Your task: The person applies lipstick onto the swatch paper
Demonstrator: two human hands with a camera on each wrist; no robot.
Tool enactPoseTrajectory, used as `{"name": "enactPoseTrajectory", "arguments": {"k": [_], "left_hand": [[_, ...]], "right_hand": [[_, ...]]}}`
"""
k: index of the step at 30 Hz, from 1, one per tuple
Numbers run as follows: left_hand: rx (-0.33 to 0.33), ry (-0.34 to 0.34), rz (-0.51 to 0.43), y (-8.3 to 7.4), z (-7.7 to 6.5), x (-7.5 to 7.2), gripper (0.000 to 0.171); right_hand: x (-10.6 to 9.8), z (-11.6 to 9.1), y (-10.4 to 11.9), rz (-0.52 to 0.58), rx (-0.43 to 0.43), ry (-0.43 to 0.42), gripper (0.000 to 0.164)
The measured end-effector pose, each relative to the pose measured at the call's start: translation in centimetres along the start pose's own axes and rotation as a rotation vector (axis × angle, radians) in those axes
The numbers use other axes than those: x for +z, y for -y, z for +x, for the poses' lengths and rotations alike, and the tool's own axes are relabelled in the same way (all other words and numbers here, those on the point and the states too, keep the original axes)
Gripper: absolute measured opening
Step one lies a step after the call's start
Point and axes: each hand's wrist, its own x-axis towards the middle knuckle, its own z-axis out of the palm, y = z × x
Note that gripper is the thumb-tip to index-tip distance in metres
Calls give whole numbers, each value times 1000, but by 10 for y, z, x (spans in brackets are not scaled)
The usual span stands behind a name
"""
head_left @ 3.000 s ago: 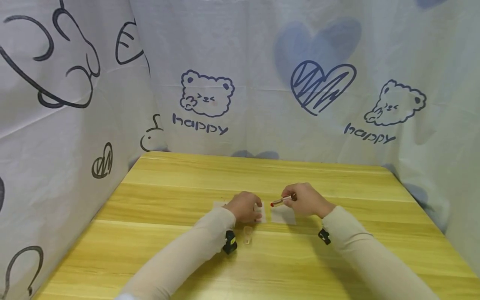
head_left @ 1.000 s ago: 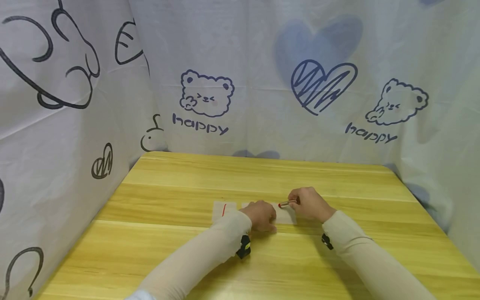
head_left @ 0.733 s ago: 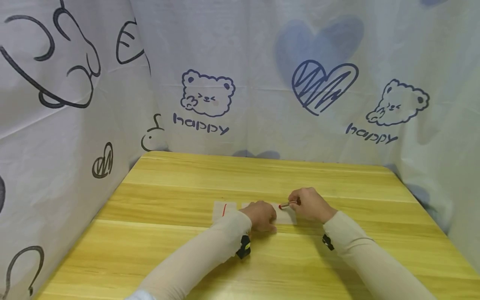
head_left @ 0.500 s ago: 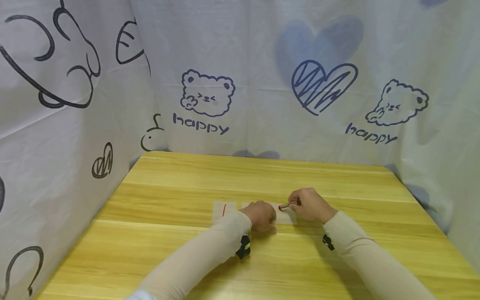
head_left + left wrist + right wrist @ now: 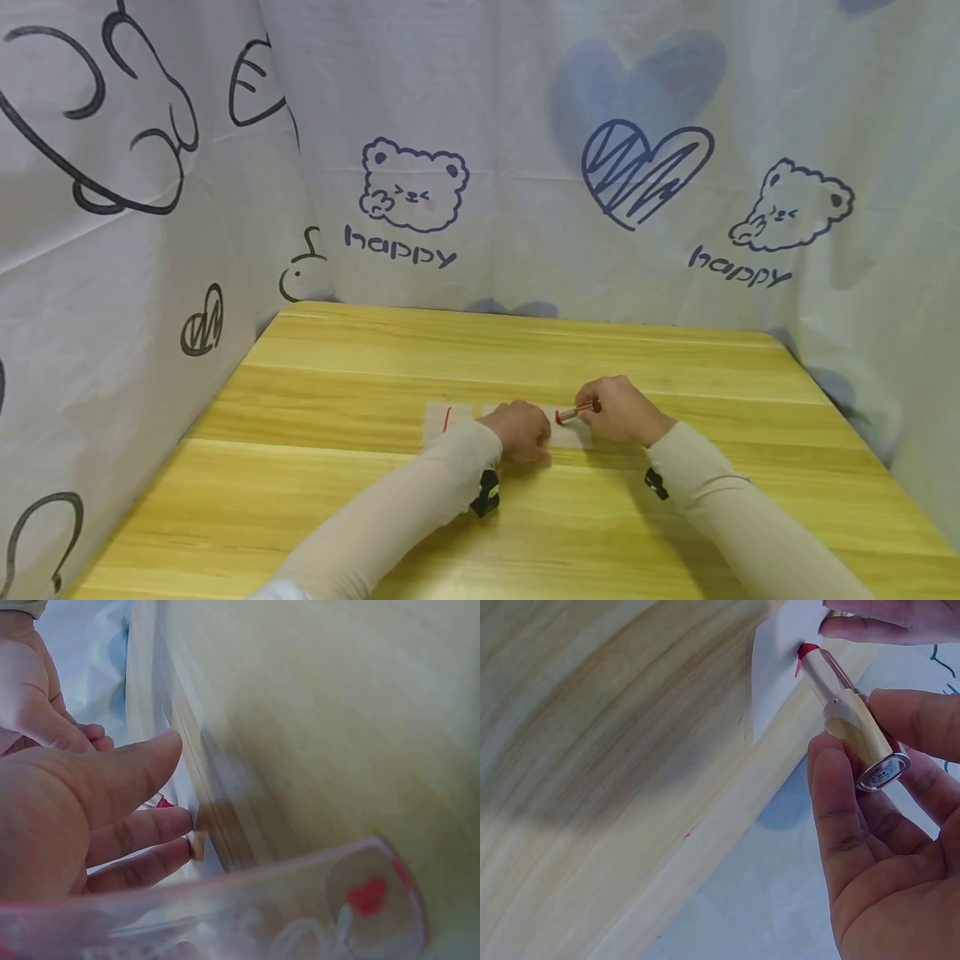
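While right hand (image 5: 622,408) pinches lipstick (image 5: 857,726), long axis points leftward and down from grip, red tip (image 5: 808,650) on paper (image 5: 775,682); relaxed left hand (image 5: 520,431) lies just beyond tip

White, creased fabric curtains (image 5: 517,250) printed with dark-blue line-drawn bears (image 5: 415,187) and hearts (image 5: 647,173) enclosed the back and both sides of a yellow wood-grain table (image 5: 480,350).

Head camera: high, farther off, faces forward and down over table (image 5: 570,533). Wrist cameras: close, tilted; both share left hand (image 5: 517,432), right hand (image 5: 622,408), lipstick (image 5: 859,731).
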Motion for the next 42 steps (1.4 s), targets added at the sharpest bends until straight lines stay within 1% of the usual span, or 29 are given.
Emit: {"name": "enactPoseTrajectory", "arguments": {"k": [2, 9, 13, 19, 25, 32, 42], "left_hand": [[3, -5, 3, 0, 0, -1, 36], [-9, 4, -7, 1, 1, 1, 32], [-7, -3, -17, 0, 0, 1, 35], [5, -3, -14, 1, 1, 0, 35], [-16, 5, -23, 1, -1, 1, 40], [-35, 6, -36, 0, -2, 1, 41], [-43, 7, -52, 0, -2, 2, 42]], "right_hand": [[-1, 0, 1, 4, 2, 1, 4], [0, -1, 1, 29, 24, 14, 4], [0, -2, 1, 36, 42, 16, 5], [-1, -3, 0, 47, 24, 18, 6], [-1, -3, 1, 46, 12, 29, 6], [-2, -5, 4, 45, -28, 46, 9], [-3, -4, 6, 40, -30, 75, 9]]}}
